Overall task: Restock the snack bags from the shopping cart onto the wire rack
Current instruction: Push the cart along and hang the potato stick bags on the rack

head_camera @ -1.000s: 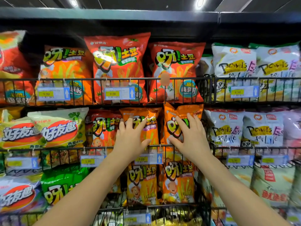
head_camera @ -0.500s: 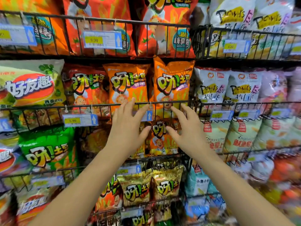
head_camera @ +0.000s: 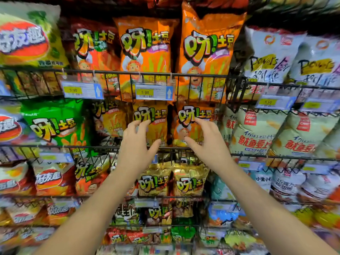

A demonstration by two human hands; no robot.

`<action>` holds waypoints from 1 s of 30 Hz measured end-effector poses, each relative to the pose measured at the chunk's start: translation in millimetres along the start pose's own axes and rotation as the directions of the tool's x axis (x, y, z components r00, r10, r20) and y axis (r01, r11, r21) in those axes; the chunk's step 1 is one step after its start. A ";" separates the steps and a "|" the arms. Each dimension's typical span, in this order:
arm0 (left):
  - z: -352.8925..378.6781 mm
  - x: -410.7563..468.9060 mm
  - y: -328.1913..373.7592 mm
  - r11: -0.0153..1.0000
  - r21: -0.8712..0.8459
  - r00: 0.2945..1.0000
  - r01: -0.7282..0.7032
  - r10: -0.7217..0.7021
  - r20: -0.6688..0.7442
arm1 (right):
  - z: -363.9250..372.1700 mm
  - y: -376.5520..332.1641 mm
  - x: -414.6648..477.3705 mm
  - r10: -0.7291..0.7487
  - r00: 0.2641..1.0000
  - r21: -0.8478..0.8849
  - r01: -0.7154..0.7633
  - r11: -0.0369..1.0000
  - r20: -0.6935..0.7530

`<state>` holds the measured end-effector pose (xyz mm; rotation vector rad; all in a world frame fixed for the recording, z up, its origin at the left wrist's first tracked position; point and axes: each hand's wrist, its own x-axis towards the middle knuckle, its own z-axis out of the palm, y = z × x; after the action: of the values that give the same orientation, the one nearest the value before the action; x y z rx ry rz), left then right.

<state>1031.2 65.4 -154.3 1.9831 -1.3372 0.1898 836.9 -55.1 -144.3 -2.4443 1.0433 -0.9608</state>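
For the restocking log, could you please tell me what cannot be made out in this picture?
- Cart: outside the head view; only the rack shows.
- Left hand and right hand: touching the bags behind them or hovering, unclear; one view, no depth.
- Far-right tag: blurred, price unreadable.
- Bottom row: motion blur smears the labels.
- Top row: cut by the upper edge.
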 end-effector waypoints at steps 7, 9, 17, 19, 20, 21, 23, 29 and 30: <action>19.2 35.8 -32.1 0.990 0.084 0.991 0.116 -0.121 0.055 | 45.6 -7.9 36.2 0.015 0.993 0.063 -0.023 0.998 0.116; 24.7 55.0 -45.6 0.981 0.059 0.979 0.184 -0.188 0.072 | 59.6 -15.8 48.7 0.043 0.987 0.060 -0.053 0.997 0.154; 33.5 86.4 -74.3 0.989 0.087 0.978 0.121 -0.134 0.160 | 97.2 -38.4 80.6 0.263 0.913 -0.155 -0.225 0.962 0.311; 33.9 86.0 -75.1 0.983 0.129 0.978 0.132 -0.150 0.147 | 100.1 -41.2 82.7 0.262 0.908 -0.148 -0.225 0.963 0.326; 33.5 85.2 -74.1 0.978 0.151 0.976 0.142 -0.164 0.145 | 100.9 -42.3 83.7 0.259 0.905 -0.139 -0.224 0.965 0.338; 32.9 84.7 -72.5 0.972 0.182 0.974 0.150 -0.176 0.140 | 100.2 -43.8 84.2 0.258 0.904 -0.135 -0.224 0.965 0.341; 32.6 84.0 -69.4 0.958 0.239 0.975 0.158 -0.190 0.119 | 100.3 -42.6 84.7 0.258 0.906 -0.107 -0.236 0.966 0.336; 30.0 82.6 -63.4 0.954 0.262 0.967 0.147 -0.194 0.164 | 95.9 -42.3 80.4 0.266 0.900 -0.081 -0.254 0.964 0.345; 29.2 82.3 -63.1 0.954 0.262 0.969 0.145 -0.191 0.160 | 94.6 -42.6 80.0 0.271 0.899 -0.088 -0.256 0.963 0.343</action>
<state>1114.4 -2.1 -165.5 2.3649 -1.2992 0.0991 964.7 -82.0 -154.4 -2.3083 1.2266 -0.3976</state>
